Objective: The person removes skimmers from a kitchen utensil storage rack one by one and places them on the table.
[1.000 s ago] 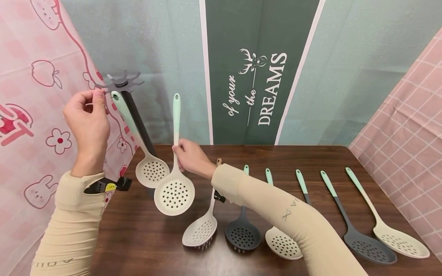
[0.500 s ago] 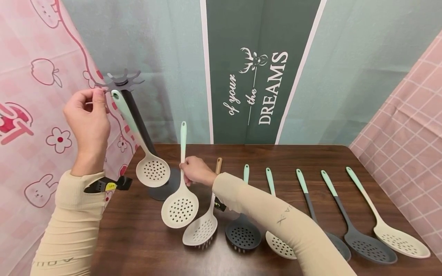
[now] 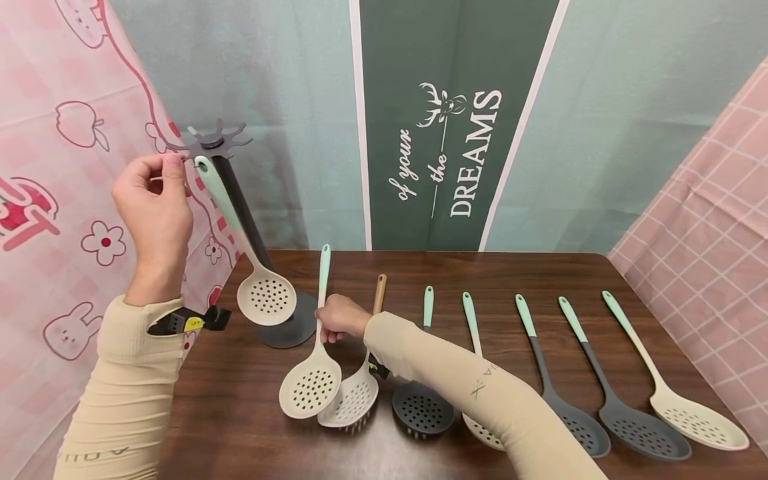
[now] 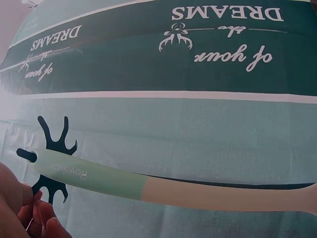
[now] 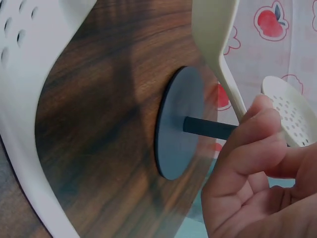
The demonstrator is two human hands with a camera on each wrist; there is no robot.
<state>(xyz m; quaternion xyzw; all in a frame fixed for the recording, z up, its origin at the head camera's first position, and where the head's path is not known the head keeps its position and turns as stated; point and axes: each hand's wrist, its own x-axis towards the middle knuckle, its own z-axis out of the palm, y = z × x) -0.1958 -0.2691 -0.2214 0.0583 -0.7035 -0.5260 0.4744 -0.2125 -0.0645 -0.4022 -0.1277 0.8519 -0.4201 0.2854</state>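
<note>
With its thumb and fingertips, my left hand [image 3: 157,220] pinches an arm of the dark hook crown [image 4: 55,145] on top of a grey utensil stand [image 3: 245,208]. A cream skimmer [image 3: 267,299] with a mint handle hangs there, a hook tip poking through its handle hole. My right hand [image 3: 342,317] grips a second cream skimmer [image 3: 309,387] by the shaft below its mint grip. That skimmer's perforated head points down toward the front and overlaps a whitish slotted ladle [image 3: 351,400] with a brown handle end. In the right wrist view, its pale neck [image 5: 230,89] runs into the curled fingers.
On the wooden table [image 3: 228,427], a row of utensils spreads rightward: a dark skimmer [image 3: 423,408], a cream one [image 3: 480,433] partly under my right sleeve, dark slotted spoons [image 3: 643,430] and a cream slotted spoon [image 3: 699,420]. The stand's round base [image 3: 289,328] sits left.
My right hand has lowered the second skimmer from beside the hanging one, down and slightly right, toward the table. My left hand and the hanging skimmer have stayed in place.
</note>
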